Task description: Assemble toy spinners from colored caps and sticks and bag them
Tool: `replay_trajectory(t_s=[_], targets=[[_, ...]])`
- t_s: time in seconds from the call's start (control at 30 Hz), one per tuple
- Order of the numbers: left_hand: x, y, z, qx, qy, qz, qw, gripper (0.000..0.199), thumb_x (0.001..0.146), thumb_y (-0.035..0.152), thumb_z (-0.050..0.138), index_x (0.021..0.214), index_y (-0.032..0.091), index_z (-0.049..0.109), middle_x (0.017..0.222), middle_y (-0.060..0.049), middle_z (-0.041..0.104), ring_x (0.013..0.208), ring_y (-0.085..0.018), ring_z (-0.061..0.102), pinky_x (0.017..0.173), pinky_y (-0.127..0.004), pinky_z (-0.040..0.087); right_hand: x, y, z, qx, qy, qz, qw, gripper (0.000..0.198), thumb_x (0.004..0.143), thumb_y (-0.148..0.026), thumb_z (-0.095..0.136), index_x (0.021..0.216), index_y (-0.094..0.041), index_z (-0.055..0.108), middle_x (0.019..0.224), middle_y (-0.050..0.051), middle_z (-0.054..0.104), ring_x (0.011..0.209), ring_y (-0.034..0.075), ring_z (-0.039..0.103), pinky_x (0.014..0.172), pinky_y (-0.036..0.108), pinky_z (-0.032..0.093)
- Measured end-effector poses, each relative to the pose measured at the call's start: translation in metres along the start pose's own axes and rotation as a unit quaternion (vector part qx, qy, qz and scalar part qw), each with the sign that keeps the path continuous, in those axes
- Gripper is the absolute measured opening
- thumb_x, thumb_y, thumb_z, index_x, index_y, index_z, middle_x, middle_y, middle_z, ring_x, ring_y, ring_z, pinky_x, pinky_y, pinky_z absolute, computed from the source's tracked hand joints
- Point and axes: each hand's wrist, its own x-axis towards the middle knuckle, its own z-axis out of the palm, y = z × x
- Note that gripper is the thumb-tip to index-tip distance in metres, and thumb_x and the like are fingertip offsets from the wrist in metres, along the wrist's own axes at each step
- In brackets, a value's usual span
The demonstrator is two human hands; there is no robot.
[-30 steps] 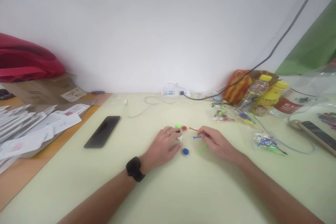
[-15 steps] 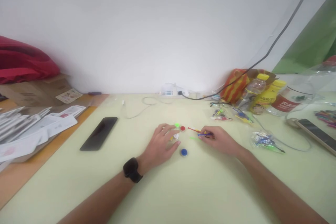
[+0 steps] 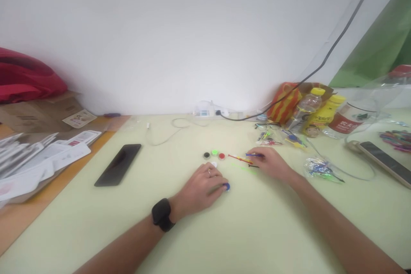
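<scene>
My left hand, with a black watch on its wrist, is closed with its fingertips on a small blue round disc. A white disc shows just beyond its knuckles. Farther back sit a black disc, a green disc and a red disc. My right hand pinches a thin blue plastic stick. Close to those fingers lie a red stick, a short black piece and a light green stick.
A black phone lies at left, near papers and a cardboard box. At right are clear packets of coloured parts, bottles, a second phone and a cable along the wall.
My left hand has come nearer and closed at the blue disc, uncovering the black disc. My right hand has shifted slightly back with the blue stick, leaving the black piece on the table.
</scene>
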Motion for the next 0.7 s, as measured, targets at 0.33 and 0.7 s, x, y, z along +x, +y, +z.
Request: replay_trajectory(t_s=[0.33,0.7], targets=[[0.000,0.004,0.001,-0.016,-0.012,-0.004,1.000,0.016,0.098,0.026,0.058,0.105,0.027,0.072,0.098,-0.004,0.074,0.097,-0.021,0.067,0.113,-0.045,0.045,-0.002,-0.001,-0.003,-0.015,0.019,0.004,1.000,0.026,0.093,-0.034,0.059,0.112,-0.022,0.073,0.107,0.009,0.076,0.092,0.025,0.068,0.086,0.039,0.051],[0.000,0.004,0.003,-0.031,0.002,-0.036,0.999,0.016,0.097,0.031,0.060,0.112,0.026,0.066,0.105,-0.004,0.074,0.105,-0.023,0.068,0.111,-0.046,0.046,-0.014,-0.041,0.000,0.094,-0.051,-0.082,0.991,0.031,0.104,-0.036,0.042,0.111,-0.022,0.069,0.096,0.007,0.062,0.090,0.023,0.061,0.082,0.035,0.048]])
